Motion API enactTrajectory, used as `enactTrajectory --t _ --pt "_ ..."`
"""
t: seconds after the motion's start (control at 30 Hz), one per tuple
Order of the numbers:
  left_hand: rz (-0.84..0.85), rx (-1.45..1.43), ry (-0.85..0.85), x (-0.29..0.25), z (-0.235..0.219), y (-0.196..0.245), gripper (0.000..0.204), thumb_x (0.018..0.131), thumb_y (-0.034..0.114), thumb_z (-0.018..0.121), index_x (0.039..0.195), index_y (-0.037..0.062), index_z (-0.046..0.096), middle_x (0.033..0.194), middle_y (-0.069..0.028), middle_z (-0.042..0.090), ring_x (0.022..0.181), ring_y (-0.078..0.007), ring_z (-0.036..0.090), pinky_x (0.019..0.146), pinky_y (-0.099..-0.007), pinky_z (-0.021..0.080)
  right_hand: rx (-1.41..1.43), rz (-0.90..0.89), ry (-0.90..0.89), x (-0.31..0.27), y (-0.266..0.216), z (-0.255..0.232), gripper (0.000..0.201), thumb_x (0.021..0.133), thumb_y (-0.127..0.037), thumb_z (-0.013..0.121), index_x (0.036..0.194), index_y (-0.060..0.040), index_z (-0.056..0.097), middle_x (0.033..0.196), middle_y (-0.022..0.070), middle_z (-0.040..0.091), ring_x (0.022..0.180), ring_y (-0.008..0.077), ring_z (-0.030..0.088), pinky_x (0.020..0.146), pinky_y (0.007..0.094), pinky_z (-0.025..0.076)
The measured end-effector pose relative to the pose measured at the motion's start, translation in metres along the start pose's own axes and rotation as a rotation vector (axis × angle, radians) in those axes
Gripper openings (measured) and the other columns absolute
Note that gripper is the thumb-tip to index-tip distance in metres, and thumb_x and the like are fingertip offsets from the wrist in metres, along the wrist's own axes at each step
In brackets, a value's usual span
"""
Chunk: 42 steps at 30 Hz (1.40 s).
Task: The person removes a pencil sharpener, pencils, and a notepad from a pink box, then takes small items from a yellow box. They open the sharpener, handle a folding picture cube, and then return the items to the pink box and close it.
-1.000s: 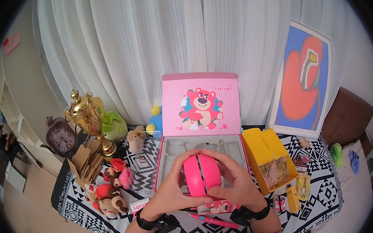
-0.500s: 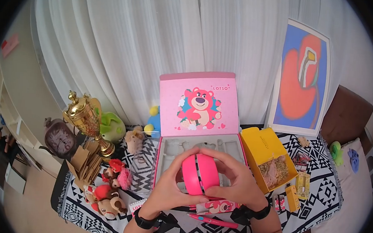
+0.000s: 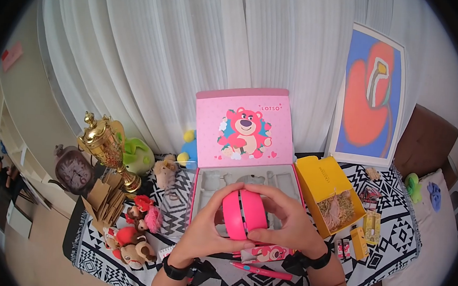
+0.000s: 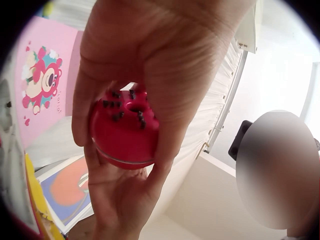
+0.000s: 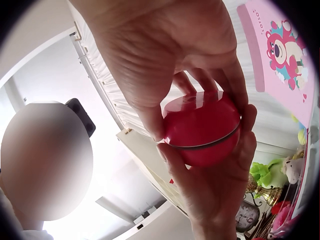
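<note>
A hot-pink round two-part shell (image 3: 244, 215) is held up in front of the opened box, a seam running down between its halves. My left hand (image 3: 206, 228) grips its left side, fingers over the top and thumb below. From the other side my right hand (image 3: 292, 222) holds it, with the thumb pressed near the seam. One end of the pink shell (image 4: 125, 130) shows several small black nubs around a hole in the left wrist view. In the right wrist view, the glossy shell (image 5: 202, 127) has a thin dark line round it, and the fingers of both hands wrap it.
Behind the hands stands a pink bear box (image 3: 246, 125) with a grey moulded tray (image 3: 213, 179). A pink pen (image 3: 262, 271) lies in front. To the right are a yellow box (image 3: 311, 183) and a framed picture (image 3: 370, 94); to the left, a gold trophy (image 3: 106, 145) and plush toys (image 3: 135, 249).
Both hands keep their grip on the pink shell, which has tilted slightly. The head view has shifted a little.
</note>
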State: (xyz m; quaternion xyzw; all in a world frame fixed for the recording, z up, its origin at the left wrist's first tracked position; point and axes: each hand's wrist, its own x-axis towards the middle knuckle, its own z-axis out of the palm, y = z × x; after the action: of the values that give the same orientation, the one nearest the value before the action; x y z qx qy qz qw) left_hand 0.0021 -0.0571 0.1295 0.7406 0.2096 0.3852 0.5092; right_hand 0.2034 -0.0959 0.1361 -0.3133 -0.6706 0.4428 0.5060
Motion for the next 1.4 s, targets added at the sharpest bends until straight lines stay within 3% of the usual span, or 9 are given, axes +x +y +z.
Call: enactTrajectory --t 0.47,0.6,0.77,0.87,0.97,1.03,1.17,1.3,1.4 --pt "-0.028 -0.006 -0.038 0.001 -0.001 0.002 0.106 0.062 0.008 0.088 0.147 0.0073 0.027 0.137 -0.0120 0.045 0.120 -0.0217 0.053 0.100 -0.0362 0.045 -0.001 0.079 0.005 -0.001 -0.004 -0.002 0.075 0.074 -0.018 0.083 0.137 -0.0029 0.044 0.131 0.0116 0.052 0.115 0.0193 0.055 0.099 0.0337 0.045" --pt "-0.110 -0.259 0.027 0.001 0.000 -0.005 0.099 0.066 0.022 0.088 0.145 0.0040 0.031 0.137 -0.0098 0.046 0.123 -0.0190 0.049 0.103 -0.0350 0.040 -0.148 -0.093 -0.021 0.002 -0.001 -0.007 0.076 0.073 -0.017 0.084 0.137 -0.0037 0.045 0.132 0.0106 0.051 0.114 0.0184 0.055 0.100 0.0334 0.044" --pt "-0.191 -0.387 0.043 0.000 0.001 -0.017 0.095 0.070 0.037 0.085 0.144 0.0024 0.034 0.137 -0.0089 0.046 0.128 -0.0171 0.042 0.108 -0.0338 0.032 -0.135 -0.070 0.031 0.001 -0.003 -0.008 0.077 0.072 -0.017 0.084 0.137 -0.0041 0.045 0.131 0.0097 0.052 0.115 0.0178 0.054 0.100 0.0333 0.044" --pt "-0.149 -0.274 0.087 -0.002 -0.010 -0.015 0.096 0.071 0.038 0.084 0.143 0.0016 0.033 0.137 -0.0114 0.046 0.120 -0.0213 0.052 0.100 -0.0362 0.043 -0.049 -0.075 0.091 0.000 -0.005 -0.010 0.075 0.074 -0.018 0.082 0.137 -0.0027 0.044 0.130 0.0097 0.052 0.117 0.0175 0.053 0.101 0.0330 0.043" --pt "-0.072 -0.559 0.191 -0.001 -0.023 -0.001 0.103 0.070 0.045 0.082 0.143 -0.0016 0.026 0.129 -0.0164 0.050 0.092 -0.0346 0.067 0.070 -0.0406 0.059 0.076 -0.141 0.256 -0.002 -0.008 -0.016 0.068 0.080 -0.017 0.077 0.137 0.0006 0.043 0.129 0.0095 0.052 0.118 0.0169 0.051 0.101 0.0318 0.041" --pt "-0.035 -0.525 0.258 -0.004 -0.033 0.003 0.104 0.069 0.046 0.083 0.143 -0.0017 0.026 0.126 -0.0158 0.051 0.094 -0.0352 0.066 0.072 -0.0410 0.059 0.066 -0.235 0.404 -0.001 -0.005 -0.023 0.057 0.090 -0.020 0.064 0.136 0.0043 0.042 0.128 0.0093 0.051 0.119 0.0163 0.049 0.103 0.0299 0.037" --pt "0.022 -0.445 0.385 -0.007 -0.040 0.011 0.107 0.066 0.043 0.086 0.143 -0.0017 0.027 0.119 -0.0128 0.052 0.098 -0.0350 0.065 0.079 -0.0415 0.057 0.221 -0.170 0.546 -0.002 -0.001 -0.028 0.054 0.094 -0.025 0.057 0.137 0.0028 0.042 0.130 0.0096 0.050 0.121 0.0168 0.047 0.105 0.0303 0.035" --pt "-0.002 -0.256 0.261 -0.007 -0.034 0.005 0.107 0.059 0.028 0.092 0.143 -0.0001 0.031 0.122 -0.0096 0.051 0.114 -0.0274 0.058 0.095 -0.0387 0.049 0.211 -0.133 0.507 0.000 0.000 -0.021 0.057 0.090 -0.021 0.063 0.137 0.0026 0.041 0.131 0.0098 0.050 0.120 0.0169 0.049 0.104 0.0302 0.036" --pt "-0.049 -0.211 0.131 -0.003 -0.013 0.005 0.108 0.056 0.017 0.093 0.144 0.0006 0.032 0.125 -0.0069 0.048 0.122 -0.0200 0.050 0.102 -0.0350 0.041 0.062 -0.163 0.274 0.000 -0.004 -0.007 0.066 0.083 -0.020 0.073 0.137 0.0009 0.042 0.130 0.0096 0.051 0.118 0.0175 0.051 0.101 0.0314 0.039"
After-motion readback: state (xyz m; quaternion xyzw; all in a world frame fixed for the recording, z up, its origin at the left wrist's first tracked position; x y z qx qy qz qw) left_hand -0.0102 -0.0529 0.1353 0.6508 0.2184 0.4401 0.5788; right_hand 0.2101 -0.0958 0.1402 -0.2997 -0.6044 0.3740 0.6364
